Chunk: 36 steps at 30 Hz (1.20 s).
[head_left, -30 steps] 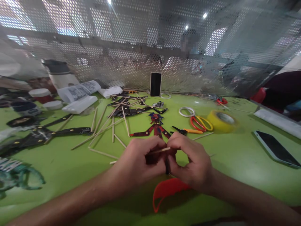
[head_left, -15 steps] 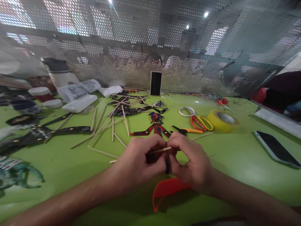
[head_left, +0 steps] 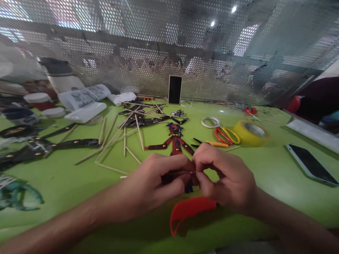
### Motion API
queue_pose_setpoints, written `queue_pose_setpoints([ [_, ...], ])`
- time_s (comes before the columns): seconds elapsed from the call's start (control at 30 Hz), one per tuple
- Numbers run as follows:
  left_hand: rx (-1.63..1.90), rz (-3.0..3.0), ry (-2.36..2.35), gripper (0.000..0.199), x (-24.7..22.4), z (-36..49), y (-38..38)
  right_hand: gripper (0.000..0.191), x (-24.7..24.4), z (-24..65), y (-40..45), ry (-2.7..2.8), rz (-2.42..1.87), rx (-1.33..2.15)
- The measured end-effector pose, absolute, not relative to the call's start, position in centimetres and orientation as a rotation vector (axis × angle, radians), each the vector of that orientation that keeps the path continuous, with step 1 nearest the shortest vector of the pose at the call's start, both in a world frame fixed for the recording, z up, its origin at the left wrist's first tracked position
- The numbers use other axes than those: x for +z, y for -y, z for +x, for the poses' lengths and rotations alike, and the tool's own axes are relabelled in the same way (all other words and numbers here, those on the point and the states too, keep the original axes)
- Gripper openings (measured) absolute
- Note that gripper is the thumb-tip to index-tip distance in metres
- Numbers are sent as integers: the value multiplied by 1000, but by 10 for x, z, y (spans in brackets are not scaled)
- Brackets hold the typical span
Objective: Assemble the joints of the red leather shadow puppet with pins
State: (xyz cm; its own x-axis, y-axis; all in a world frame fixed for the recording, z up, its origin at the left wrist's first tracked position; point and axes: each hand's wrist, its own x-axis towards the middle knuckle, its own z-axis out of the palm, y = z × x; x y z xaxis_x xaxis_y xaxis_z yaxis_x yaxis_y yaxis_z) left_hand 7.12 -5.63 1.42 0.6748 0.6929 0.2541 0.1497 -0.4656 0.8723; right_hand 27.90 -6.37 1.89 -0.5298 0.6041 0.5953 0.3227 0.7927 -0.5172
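Note:
My left hand is closed around a thin wooden stick at the centre of the view. Fingertips of my right hand pinch close to the stick's right end, on something too small to make out. A red and dark jointed figure lies just beyond my hands, its lower part hidden by them. Below my fingers is a dark piece, partly covered. An orange-red curved object rests on the green table nearer to me.
Wooden sticks and black jointed figures lie left and behind. Scissors, yellow tape and a phone are on the right. Another phone stands before the perforated metal screen.
My right hand has shifted slightly right, and its fingers now pinch by the stick's end. The stick shows less and lies more level. The whole view has moved slightly.

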Motion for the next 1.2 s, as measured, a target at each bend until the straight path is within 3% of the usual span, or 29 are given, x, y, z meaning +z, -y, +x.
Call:
queue_pose_setpoints([
  [0.37, 800, 2035, -676, 20, 15, 73, 54, 26, 24, 278, 68, 2264, -756, 182],
  [0.6, 784, 2044, -744, 19, 14, 73, 54, 20, 27, 275, 66, 2251, -820, 288],
  [1.2, 648, 2178, -839, 22, 17, 68, 54, 11, 19, 283, 64, 2489, -789, 11],
])
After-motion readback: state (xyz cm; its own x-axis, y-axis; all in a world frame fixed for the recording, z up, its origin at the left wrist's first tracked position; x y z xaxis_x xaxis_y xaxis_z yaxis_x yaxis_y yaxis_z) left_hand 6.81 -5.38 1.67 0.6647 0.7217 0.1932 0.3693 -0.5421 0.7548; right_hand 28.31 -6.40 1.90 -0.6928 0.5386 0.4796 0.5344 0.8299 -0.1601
